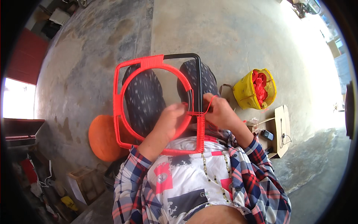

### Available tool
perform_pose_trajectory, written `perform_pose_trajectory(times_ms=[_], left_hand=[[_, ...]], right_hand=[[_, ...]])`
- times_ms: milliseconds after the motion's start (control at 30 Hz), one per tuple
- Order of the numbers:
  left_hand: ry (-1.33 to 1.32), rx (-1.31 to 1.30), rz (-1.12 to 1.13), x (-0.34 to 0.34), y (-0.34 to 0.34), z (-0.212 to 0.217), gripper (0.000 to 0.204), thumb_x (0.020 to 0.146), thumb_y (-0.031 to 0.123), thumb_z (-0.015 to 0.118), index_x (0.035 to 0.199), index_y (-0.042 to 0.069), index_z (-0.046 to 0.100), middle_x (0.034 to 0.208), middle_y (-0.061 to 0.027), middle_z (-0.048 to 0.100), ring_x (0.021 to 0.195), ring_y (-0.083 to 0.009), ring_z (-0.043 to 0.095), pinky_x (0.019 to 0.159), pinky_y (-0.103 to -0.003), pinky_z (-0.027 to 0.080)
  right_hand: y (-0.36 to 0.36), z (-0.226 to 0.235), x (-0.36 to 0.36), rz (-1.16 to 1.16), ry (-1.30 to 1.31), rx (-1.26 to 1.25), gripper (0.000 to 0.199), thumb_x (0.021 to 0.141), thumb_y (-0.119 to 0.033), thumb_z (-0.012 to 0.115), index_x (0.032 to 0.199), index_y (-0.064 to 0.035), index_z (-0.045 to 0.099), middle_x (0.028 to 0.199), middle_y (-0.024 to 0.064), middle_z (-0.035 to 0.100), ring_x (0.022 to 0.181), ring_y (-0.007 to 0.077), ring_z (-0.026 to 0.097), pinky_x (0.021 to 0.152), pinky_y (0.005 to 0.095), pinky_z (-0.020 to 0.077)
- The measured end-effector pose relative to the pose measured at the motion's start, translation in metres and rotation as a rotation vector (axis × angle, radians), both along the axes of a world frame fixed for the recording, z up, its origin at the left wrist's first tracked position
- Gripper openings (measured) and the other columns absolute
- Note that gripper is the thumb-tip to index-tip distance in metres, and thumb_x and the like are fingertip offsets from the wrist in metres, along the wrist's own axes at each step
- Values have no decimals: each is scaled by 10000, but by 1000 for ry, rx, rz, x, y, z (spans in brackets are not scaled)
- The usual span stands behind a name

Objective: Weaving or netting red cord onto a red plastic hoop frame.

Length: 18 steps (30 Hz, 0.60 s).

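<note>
A square metal frame [199,74] with a round inner ring lies across my thighs. Red cord [152,62] is wound tightly over most of it; the upper right corner and a short stretch of the ring are bare black. At the right side, several strands of cord bridge the ring and the outer bar. My right hand [220,112], just outside that bar, is closed with a loop of red cord at its fingers. My left hand [172,118] reaches through the ring, its bent fingers closed by the ring's right side; they are blurred, and what they grip is unclear.
A yellow bucket [244,91] with bundled red cord [260,87] stands on the concrete floor to the right. Behind my right forearm is an open cardboard box [280,128] with a small dark device [267,134]. An orange round seat [102,138] and a wooden box [87,184] are at left.
</note>
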<state>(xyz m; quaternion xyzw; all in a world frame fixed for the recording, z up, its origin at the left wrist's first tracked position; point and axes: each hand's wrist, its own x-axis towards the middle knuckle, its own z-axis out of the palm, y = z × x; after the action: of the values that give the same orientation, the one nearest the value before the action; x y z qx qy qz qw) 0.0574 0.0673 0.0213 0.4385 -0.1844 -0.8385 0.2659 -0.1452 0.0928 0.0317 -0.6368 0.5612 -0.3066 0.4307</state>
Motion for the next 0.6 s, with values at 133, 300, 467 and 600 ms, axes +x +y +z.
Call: perform_pose_trajectory(times_ms=[133, 300, 467, 600], left_hand=[[-47, -244, 237, 6, 5, 2, 122, 941, 161, 505, 924, 43, 532, 793, -31, 560, 591, -106, 485, 561, -235, 407], [-96, -616, 162, 2, 16, 13, 162, 957, 196, 506, 886, 51, 520, 754, -11, 543, 613, -67, 450, 561, -220, 375], [8, -495, 239, 4, 10, 8, 223, 967, 277, 482, 911, 65, 519, 700, -17, 457, 589, -91, 414, 541, -231, 352], [-54, -358, 180, 4, 4, 8, 252, 963, 293, 482, 1046, 56, 509, 718, -18, 464, 589, -93, 414, 547, -232, 358]], right_hand=[[-8, 8, 6, -218, -197, -162, 351, 704, -76, 733, 1035, -36, 625, 935, 114, 640, 871, 290, 606, 775, 366, 490], [-15, 21, 34, 123, 209, -667, 326, 720, -100, 731, 1032, -56, 644, 1040, 88, 608, 1005, 283, 549, 840, 370, 465], [-5, 38, -19, 85, -146, -146, 191, 843, -152, 660, 970, -10, 639, 855, 78, 620, 762, 195, 586, 708, 306, 467], [12, 47, -90, 109, 62, 155, 220, 832, -169, 662, 961, 7, 638, 847, 63, 632, 753, 183, 581, 670, 327, 458]])
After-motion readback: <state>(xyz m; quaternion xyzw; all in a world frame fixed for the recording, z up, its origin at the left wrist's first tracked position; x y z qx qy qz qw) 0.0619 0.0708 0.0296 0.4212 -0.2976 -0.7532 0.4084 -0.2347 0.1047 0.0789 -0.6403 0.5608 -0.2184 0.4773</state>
